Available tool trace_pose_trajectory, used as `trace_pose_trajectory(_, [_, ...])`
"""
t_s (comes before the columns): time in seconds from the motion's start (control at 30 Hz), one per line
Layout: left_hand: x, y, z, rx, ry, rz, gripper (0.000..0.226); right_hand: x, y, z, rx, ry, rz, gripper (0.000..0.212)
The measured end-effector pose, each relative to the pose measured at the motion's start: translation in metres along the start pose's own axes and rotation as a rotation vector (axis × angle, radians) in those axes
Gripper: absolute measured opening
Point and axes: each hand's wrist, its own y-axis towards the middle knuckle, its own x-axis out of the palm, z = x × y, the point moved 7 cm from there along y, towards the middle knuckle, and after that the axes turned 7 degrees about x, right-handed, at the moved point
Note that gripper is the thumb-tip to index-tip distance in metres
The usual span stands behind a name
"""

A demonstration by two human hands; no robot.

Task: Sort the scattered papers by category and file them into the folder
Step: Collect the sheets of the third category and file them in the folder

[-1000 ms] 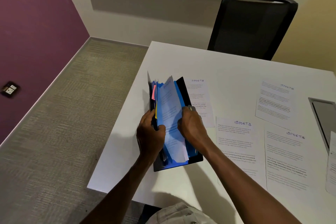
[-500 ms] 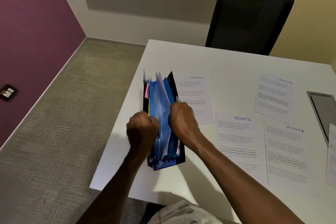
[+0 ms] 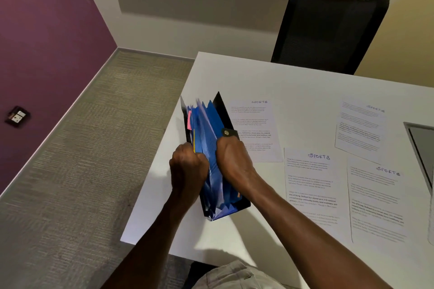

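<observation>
I see both hands on the folder, which stands on its spine near the desk's left edge, its mouth open upward and its blue pockets fanned between black covers. My left hand is at the folder's 9 o'clock side, fingers curled into a fist-like grip on the left cover and front pockets, knuckles up, wrist straight, forearm running down to 7 o'clock. My right hand is at the 3 o'clock side, back of the hand up, fingers curled down into the pockets and gripping the right part of the folder just below the snap tab; that forearm runs off to 5 o'clock. The two hands sit close together, with only a strip of blue pocket between them.

Four sheets headed SPORTS lie flat on the desk at the folder's 3 o'clock: one sheet just beside the right cover, the others farther right. A black chair stands at 1 o'clock behind the desk.
</observation>
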Motion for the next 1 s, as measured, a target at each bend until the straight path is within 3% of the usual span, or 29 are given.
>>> trace_pose_trajectory(0.13, [0.019,-0.010,-0.017,-0.155,-0.143,-0.040,0.026,0.010,0.006,0.011,-0.003,-0.016,-0.014,0.030])
trace_pose_trajectory(0.23, [0.026,-0.014,-0.023,-0.252,-0.244,-0.045,0.026,0.005,0.001,0.013,0.020,0.087,0.020,0.023])
trace_pose_trajectory(0.37, [0.028,-0.015,-0.024,-0.322,-0.331,-0.062,0.033,0.018,0.000,0.023,0.074,0.068,-0.004,0.042])
trace_pose_trajectory(0.53, [0.031,-0.018,-0.024,-0.388,-0.368,-0.086,0.032,0.016,0.003,0.027,0.091,0.080,0.018,0.019])
trace_pose_trajectory(0.87, [0.025,-0.026,-0.027,-0.371,-0.422,-0.033,0.028,0.007,0.010,0.033,0.114,0.019,0.096,0.009])
trace_pose_trajectory(1.0, [0.027,-0.026,-0.026,-0.345,-0.401,-0.037,0.032,0.015,0.017,0.024,0.070,-0.069,0.045,0.018])
